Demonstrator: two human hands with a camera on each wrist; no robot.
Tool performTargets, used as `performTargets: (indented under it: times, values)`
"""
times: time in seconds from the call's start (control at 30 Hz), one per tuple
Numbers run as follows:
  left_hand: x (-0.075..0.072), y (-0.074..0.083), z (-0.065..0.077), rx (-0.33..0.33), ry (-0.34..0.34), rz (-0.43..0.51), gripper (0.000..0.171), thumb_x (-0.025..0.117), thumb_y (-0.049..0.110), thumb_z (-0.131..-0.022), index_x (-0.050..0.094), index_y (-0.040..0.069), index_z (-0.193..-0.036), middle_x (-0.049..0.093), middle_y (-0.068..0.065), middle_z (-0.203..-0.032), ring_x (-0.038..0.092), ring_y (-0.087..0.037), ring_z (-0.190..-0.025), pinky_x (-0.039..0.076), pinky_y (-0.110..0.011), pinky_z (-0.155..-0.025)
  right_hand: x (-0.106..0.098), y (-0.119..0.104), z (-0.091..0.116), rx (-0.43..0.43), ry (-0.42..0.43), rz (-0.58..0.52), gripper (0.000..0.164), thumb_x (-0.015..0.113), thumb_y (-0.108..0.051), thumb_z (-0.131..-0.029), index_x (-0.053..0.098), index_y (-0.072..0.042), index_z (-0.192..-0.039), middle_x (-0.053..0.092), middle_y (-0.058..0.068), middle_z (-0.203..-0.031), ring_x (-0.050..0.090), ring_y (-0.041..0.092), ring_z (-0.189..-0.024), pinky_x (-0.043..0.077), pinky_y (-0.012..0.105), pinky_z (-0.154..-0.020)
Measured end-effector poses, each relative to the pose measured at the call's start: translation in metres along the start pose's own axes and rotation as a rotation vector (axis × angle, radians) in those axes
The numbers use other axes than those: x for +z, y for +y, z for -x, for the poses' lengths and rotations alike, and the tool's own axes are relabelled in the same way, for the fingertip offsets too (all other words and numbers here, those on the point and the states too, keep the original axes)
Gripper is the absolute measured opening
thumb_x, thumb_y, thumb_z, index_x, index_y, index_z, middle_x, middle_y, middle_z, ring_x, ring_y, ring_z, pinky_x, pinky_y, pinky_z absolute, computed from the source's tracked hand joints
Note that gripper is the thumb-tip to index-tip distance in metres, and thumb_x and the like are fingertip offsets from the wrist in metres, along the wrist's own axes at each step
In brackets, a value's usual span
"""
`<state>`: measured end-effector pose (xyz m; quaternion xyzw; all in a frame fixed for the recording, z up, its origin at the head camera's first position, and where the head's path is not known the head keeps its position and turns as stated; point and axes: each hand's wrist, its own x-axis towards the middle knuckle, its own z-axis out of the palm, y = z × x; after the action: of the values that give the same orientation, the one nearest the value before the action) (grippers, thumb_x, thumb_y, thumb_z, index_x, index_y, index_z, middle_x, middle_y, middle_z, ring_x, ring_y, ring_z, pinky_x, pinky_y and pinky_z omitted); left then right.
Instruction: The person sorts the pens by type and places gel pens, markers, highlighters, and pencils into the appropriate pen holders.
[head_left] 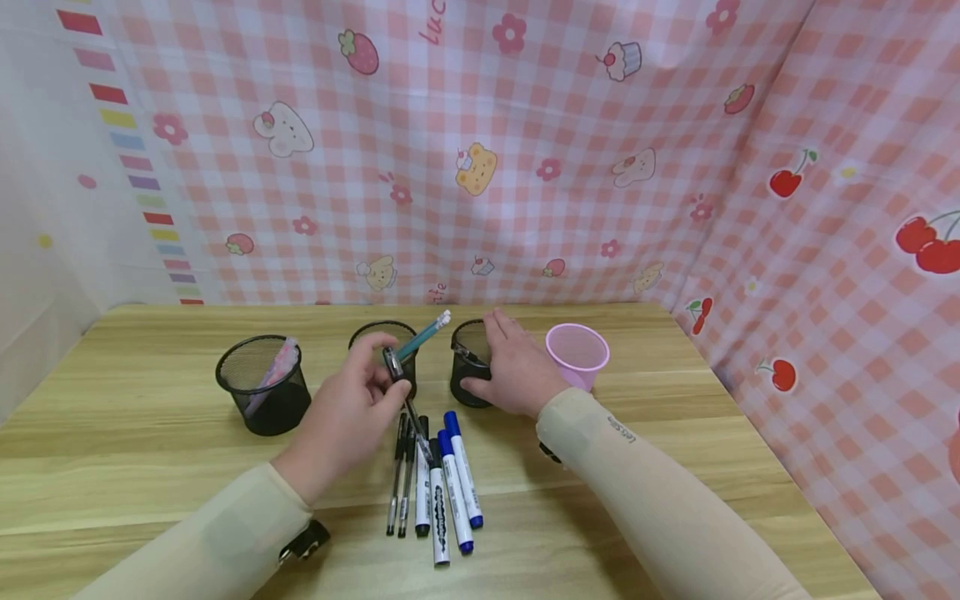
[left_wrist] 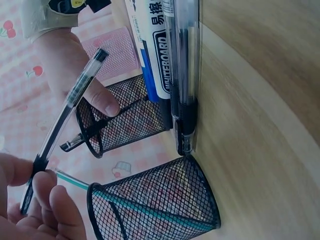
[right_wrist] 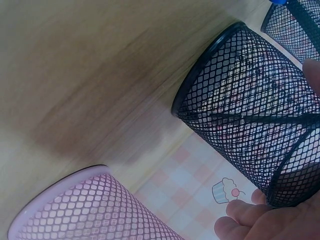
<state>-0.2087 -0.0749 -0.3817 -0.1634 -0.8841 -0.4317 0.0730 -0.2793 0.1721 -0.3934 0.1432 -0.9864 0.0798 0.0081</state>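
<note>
Black gel pen (left_wrist: 62,120): light, stiff, slick barrel, pinched near its grip by left hand (head_left: 348,412) fingers; right hand (head_left: 513,367) grasps mesh cup (right_wrist: 247,107) at counter's rear.

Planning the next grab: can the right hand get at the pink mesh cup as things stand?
Probably yes. The right hand rests on the black mesh holder, and the pink mesh cup stands just beside it on that hand's outer side, with bare table and nothing between. The hand would have to leave the holder first.
</note>
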Motion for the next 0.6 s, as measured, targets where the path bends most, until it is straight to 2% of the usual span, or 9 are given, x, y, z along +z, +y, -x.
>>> performTargets:
  times: [0.37,0.6]
  values:
    - [0.004,-0.002,-0.009,-0.012,0.155,0.120,0.050,0.065,0.018,-0.105,0.041,0.011,-0.148,0.071,-0.009,-0.089,0.056,-0.020,-0.066,0.047,-0.028,-0.052,0.000,0.000,0.000,-0.002,-0.006,0.009,0.109,0.071,-0.061,-0.094,0.017,-0.001,-0.168,0.015,0.019,-0.176,0.019,0.034,-0.164,0.023,0.048,-0.132]
    - [0.008,0.000,-0.013,-0.017,0.246,0.220,0.049,0.062,0.016,-0.107,0.037,0.009,-0.148,0.071,-0.012,-0.094,0.061,-0.021,-0.073,0.050,-0.026,-0.059,0.000,0.000,0.000,-0.005,0.001,0.010,0.109,0.072,-0.061,-0.094,0.019,0.000,-0.167,0.016,0.019,-0.176,0.020,0.034,-0.164,0.022,0.047,-0.132]
